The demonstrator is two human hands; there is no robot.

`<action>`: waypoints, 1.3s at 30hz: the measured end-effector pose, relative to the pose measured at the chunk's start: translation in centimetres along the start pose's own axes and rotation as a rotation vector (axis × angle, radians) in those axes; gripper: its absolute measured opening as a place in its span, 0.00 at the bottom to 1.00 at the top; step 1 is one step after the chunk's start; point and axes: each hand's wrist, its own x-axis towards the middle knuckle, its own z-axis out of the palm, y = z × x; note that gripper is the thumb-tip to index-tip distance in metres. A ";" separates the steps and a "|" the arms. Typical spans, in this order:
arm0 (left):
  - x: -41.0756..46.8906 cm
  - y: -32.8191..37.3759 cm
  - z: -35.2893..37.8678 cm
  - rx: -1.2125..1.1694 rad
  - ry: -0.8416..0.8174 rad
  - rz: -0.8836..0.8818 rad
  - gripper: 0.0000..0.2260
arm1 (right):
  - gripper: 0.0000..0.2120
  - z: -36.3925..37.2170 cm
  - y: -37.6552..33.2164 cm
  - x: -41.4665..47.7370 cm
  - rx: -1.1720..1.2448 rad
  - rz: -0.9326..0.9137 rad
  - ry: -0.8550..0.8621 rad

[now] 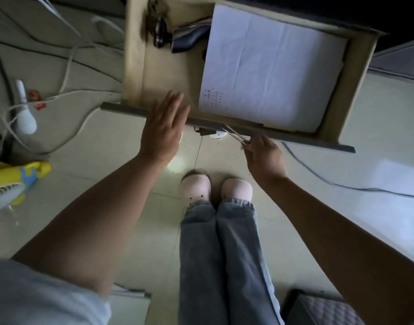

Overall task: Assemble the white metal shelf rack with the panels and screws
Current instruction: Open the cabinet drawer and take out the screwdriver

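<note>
Metallic strips [235, 136] inside right grip [264, 158]

Bare drawer floor [168, 73] front-left, between paper stack [271, 66] and dark clutter [173, 36]

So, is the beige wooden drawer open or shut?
Open: the beige wooden drawer is pulled out, with the white paper sheet exposed inside.

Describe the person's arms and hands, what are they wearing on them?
The left hand and right hand are both bare, with no gloves; no ring or watch is visible. Both forearms are uncovered. A pale blue-grey short sleeve covers the left upper arm; no sleeve shows on the right arm.
</note>
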 end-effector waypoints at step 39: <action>-15.1 6.4 -15.6 -0.198 -0.504 -1.044 0.24 | 0.14 -3.8 -17.2 -6.2 -0.274 -0.204 -0.476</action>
